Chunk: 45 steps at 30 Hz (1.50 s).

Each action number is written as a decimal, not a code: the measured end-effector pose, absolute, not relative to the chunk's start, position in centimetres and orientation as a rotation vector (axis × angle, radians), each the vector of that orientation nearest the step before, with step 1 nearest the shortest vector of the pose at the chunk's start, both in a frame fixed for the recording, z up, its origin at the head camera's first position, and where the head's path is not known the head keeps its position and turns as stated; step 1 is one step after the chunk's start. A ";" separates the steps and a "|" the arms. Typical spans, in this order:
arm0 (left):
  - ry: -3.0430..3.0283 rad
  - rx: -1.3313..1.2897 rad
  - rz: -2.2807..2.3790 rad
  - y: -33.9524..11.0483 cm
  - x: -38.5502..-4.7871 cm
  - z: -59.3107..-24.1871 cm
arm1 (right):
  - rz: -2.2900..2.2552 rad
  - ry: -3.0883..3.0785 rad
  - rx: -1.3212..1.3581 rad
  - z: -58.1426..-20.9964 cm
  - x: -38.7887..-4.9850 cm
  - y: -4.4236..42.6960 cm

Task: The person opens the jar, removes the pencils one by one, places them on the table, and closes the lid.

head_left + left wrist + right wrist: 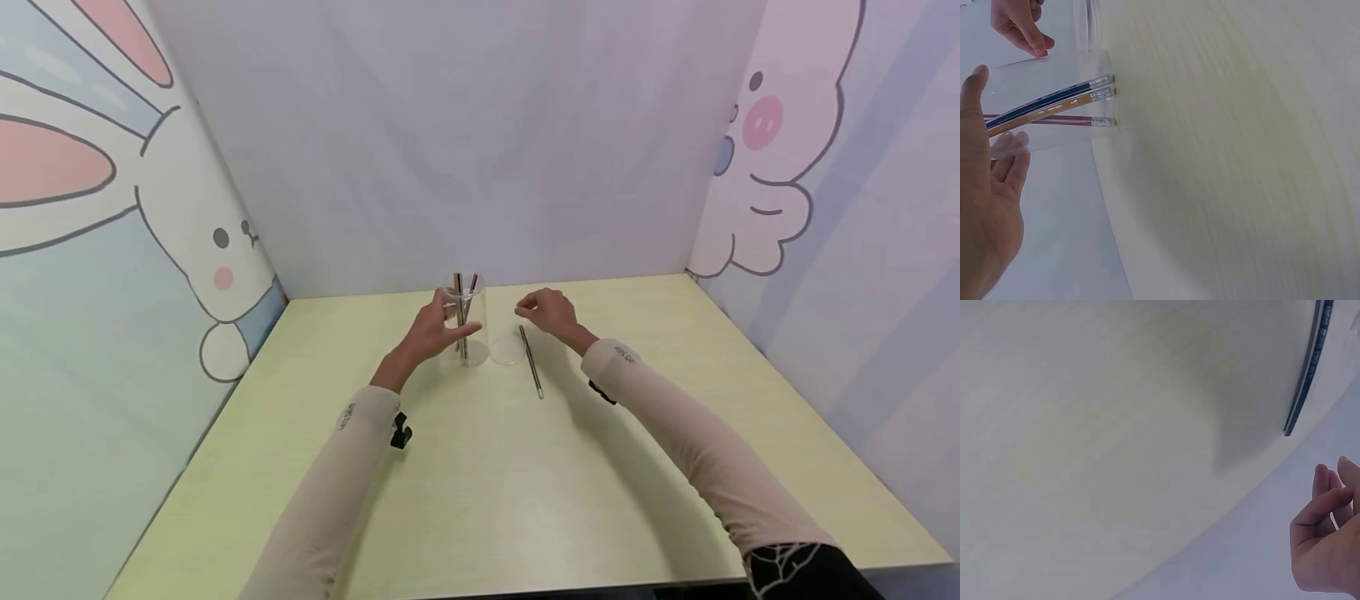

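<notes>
A clear plastic cup (476, 354) stands upright near the back of the table, and my left hand (435, 329) holds it with thumb and fingers around its sides. Inside, in the left wrist view, lean a blue pencil (1060, 98), an orange pencil (1054, 111) and a red pencil (1066, 120), their eraser ends at the cup's bottom. A dark pencil (531, 362) lies on the table to the right of the cup. My right hand (550, 311) hovers above that pencil's far end, fingers loosely bent, nothing visible between them.
A clear round lid (507, 351) lies flat between the cup and the loose pencil. The pale wooden table (465, 492) meets a grey back wall (465, 150). Side panels with cartoon animals flank it left and right.
</notes>
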<state>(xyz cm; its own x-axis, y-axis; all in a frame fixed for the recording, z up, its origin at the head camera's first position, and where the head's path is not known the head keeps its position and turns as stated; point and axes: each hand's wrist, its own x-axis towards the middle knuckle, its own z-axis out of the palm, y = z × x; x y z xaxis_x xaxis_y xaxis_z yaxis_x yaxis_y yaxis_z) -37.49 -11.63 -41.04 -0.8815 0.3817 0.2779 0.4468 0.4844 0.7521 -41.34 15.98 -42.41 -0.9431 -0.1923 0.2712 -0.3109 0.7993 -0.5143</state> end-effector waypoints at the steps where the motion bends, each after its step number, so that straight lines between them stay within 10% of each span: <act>1: -2.645 -0.739 -1.368 -11.6 -37.5 -41.0 | 0.844 -2.776 0.397 -42.1 -41.4 15.9; 45: -2.645 -0.737 -1.394 -11.7 -37.4 -41.1 | 0.873 -2.582 0.765 -31.2 -38.9 11.9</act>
<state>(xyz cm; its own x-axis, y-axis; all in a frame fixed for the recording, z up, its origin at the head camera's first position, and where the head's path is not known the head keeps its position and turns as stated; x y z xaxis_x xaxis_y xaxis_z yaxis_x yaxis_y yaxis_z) -37.43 -11.72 -41.14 -0.8836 0.3828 0.2695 0.4387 0.4762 0.7621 -38.93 11.94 -31.19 -0.8096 -0.3866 0.4417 -0.5753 0.6719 -0.4664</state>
